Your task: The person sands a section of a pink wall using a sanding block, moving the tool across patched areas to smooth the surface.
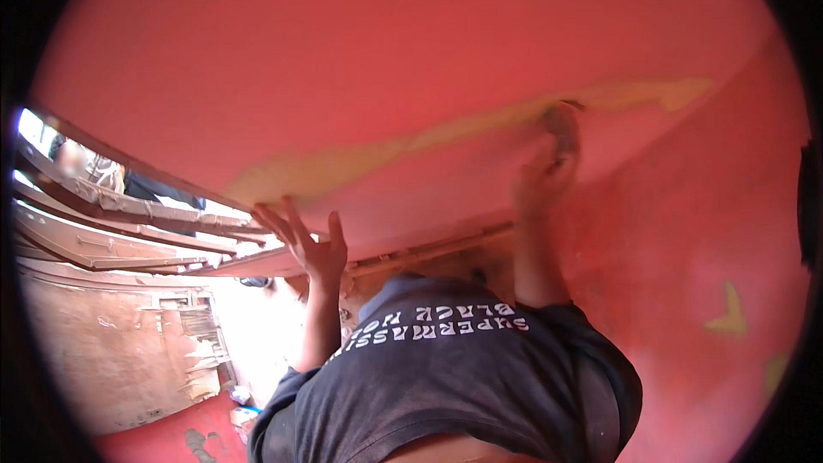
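Note:
A long streak of yellowish-brown filler (411,141) runs across a red painted wall surface (398,45) before me. My right hand (545,177), blurred, is at the lower edge of this streak, toward its right part. In its fingers is a small dark object (560,123), too blurred to name, with a thin dark edge against the surface. My left hand (318,247) holds nothing. Its fingers are spread, with the tips near the streak's left end beside the barred opening; whether they touch the surface I cannot tell.
At left, brown metal bars (128,206) cross a bright opening, with a person (96,164) beyond them. Below is a worn panel (116,341) with peeling strips. More red wall (694,238) rises at right, bearing a yellowish patch (731,314). Small items (244,415) sit at lower left.

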Tool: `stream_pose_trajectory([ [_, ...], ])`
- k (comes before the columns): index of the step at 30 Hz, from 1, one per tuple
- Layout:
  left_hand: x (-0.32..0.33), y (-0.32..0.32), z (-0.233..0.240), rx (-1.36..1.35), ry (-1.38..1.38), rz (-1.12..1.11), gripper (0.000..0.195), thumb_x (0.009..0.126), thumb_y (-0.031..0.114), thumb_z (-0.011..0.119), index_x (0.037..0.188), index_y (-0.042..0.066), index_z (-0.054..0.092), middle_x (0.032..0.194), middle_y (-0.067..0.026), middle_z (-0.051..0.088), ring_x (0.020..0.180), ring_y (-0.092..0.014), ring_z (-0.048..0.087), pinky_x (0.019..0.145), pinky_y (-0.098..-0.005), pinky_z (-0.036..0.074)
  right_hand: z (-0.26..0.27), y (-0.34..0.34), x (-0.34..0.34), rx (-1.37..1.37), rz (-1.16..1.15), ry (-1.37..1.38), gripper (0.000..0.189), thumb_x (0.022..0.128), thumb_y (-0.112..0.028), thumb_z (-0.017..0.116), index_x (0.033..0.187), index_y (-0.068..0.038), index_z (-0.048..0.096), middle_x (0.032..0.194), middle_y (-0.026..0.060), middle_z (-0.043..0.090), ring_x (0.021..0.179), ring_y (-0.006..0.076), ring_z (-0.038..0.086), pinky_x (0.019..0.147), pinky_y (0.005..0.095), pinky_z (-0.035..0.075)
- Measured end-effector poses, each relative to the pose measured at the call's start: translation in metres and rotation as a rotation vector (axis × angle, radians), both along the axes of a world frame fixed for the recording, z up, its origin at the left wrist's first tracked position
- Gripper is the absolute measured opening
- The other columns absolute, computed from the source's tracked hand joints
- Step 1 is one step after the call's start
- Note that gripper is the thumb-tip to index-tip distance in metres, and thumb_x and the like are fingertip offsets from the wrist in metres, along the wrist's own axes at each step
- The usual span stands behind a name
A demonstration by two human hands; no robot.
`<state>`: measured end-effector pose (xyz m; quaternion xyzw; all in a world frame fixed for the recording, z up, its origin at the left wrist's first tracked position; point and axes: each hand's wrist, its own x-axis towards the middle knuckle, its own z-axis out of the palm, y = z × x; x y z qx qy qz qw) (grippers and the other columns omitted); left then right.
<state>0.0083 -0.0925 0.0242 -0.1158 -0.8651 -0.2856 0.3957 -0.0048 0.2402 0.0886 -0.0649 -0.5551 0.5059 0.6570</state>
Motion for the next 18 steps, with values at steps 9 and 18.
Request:
stream_pose_trajectory([
  [9,0.013,-0.032,-0.008,-0.052,-0.074,-0.26,0.087,0.087,0.03,0.076,0.159,0.012,0.032,0.166,-0.0308,0.005,0.151,-0.058,-0.001,0.115,-0.073,0.013,-0.013,-0.059,-0.002,0.315,-0.16,-0.08,0.016,0.095,-0.008,0.062,0.11,-0.006,0.068,0.12,0.0145,0.063,0.114,0.0316,0.059,0.097,0.0481,0.047],
  [18,0.015,-0.046,-0.003,-0.08,-0.128,-0.386,0.088,0.084,0.026,0.078,0.158,0.014,0.034,0.164,-0.0345,0.005,0.151,-0.058,-0.001,0.116,-0.0722,0.011,-0.022,-0.088,-0.004,0.022,-0.034,-0.119,0.02,0.09,-0.015,0.069,0.107,-0.005,0.067,0.116,0.0157,0.065,0.106,0.0346,0.062,0.096,0.0475,0.046],
])
